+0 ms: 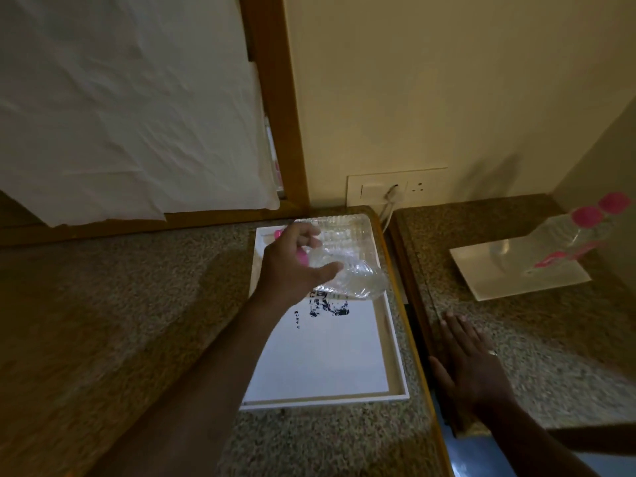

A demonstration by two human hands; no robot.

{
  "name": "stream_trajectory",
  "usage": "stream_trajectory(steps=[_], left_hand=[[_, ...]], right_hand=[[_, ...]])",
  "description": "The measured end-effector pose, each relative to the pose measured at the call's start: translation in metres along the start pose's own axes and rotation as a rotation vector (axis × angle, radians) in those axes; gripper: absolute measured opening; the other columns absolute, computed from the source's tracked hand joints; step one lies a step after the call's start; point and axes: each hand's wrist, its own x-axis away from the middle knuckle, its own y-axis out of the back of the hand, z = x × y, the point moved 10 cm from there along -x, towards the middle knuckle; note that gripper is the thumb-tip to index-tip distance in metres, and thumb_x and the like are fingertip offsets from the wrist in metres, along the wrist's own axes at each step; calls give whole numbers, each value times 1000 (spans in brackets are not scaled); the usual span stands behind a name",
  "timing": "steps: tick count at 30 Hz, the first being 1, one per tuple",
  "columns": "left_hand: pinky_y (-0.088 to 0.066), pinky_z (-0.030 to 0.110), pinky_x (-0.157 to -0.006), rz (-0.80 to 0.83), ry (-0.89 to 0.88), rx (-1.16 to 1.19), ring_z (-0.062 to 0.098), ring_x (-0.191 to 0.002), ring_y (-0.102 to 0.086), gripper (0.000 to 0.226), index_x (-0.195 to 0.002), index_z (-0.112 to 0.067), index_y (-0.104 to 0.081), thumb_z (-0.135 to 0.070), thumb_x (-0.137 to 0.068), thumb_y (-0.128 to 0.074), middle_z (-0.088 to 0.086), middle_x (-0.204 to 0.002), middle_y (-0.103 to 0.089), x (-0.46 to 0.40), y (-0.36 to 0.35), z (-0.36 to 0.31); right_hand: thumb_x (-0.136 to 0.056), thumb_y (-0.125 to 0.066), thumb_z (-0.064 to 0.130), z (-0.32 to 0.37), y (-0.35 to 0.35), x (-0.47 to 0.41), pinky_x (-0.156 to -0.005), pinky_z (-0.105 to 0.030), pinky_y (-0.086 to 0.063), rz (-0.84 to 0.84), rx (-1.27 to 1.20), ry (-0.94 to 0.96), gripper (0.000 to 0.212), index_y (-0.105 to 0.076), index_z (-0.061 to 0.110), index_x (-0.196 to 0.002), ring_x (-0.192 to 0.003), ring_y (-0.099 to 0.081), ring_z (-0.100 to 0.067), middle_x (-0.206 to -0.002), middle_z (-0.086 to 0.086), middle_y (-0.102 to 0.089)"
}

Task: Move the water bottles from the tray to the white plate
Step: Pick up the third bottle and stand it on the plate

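Note:
My left hand (296, 263) grips a clear water bottle (354, 277) with a pink cap, holding it tilted just above the far end of the white tray (395, 339). Another clear bottle (340, 228) lies across the tray's far end behind it. My right hand (471, 359) rests flat and open on the right counter, holding nothing. The white plate (499, 284) sits further right on that counter, with two upright pink-capped bottles (585, 228) standing on its far side.
A dark gap (413, 311) with a wooden edge splits the left speckled stone counter from the right one. A wall socket with a plugged cable (392, 194) is behind the tray. A white cloth (120, 98) hangs at upper left.

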Motion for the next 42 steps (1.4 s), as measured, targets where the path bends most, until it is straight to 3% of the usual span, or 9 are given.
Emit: stream_trajectory(steps=[7,10,12,16,20,27,34,38,42], left_hand=[[-47,12,-72,-222,154,214,-3,-93,-62,47,-91,-35,-61,-48,-56,-90,-13,-96,-72,-13,-22,-17],[-52,22,-80,-138,277,315,6,-103,-62,71,-106,-35,-56,-45,-47,-94,-10,-108,-69,-5,-38,4],[-54,16,-73,-49,297,280,7,-97,-66,75,-110,-30,-57,-41,-46,-96,-6,-106,-69,4,-55,8],[-54,19,-69,-82,269,168,1,-80,-68,58,-94,-31,-61,-44,-48,-93,-11,-88,-72,-1,-54,-2],[-58,31,-70,-69,214,54,8,-80,-70,66,-92,-25,-65,-60,-40,-85,-7,-84,-73,-16,-56,-28],[-39,2,-61,15,-1,28,-10,-81,-61,57,-89,-42,-57,-60,-43,-86,-20,-84,-65,-41,-141,-118],[-48,18,-67,126,12,-57,15,-87,-67,62,-104,-18,-65,-42,-53,-92,-2,-95,-72,-50,-257,-132],[-33,4,-58,115,7,-82,10,-85,-56,68,-108,-13,-63,-41,-54,-93,-6,-96,-63,-51,-291,-131],[-31,10,-68,117,-19,-145,8,-88,-53,72,-109,-16,-62,-46,-52,-92,-8,-96,-58,-51,-305,-129]], right_hand=[[-95,-22,62,-1,-1,-1,-112,-49,-24,10,-22,4,78,-44,5,-142,-142,-27,-30,-152,-15,-36],[-95,-22,62,-2,0,-1,-113,-50,-24,-3,-31,14,77,-44,4,-142,-143,-25,-31,-153,-15,-35],[-95,-25,60,-1,1,0,-111,-52,-27,-4,-27,16,76,-47,3,-141,-142,-27,-32,-151,-16,-37],[-91,-39,53,0,6,0,-112,-49,-24,-13,-23,21,70,-49,2,-138,-140,-29,-32,-149,-17,-40],[-94,-35,53,-2,9,2,-114,-49,-20,-15,-69,1,69,-42,6,-144,-143,-23,-30,-152,-14,-35],[-97,-29,56,-66,20,17,-118,-46,-14,2,-52,-102,70,-43,6,-144,-143,-18,-24,-152,-14,-37],[-98,-25,61,-128,31,15,-116,-34,11,-26,-37,-171,74,-29,9,-150,-145,-6,-21,-158,-14,-23],[-97,-21,63,-147,33,10,-116,-43,5,-19,-27,-155,77,-27,7,-150,-145,3,-23,-158,-12,-12],[-98,-26,61,-153,33,8,-115,-50,-4,-8,3,-160,75,-34,6,-148,-145,-12,-27,-156,-14,-21]])
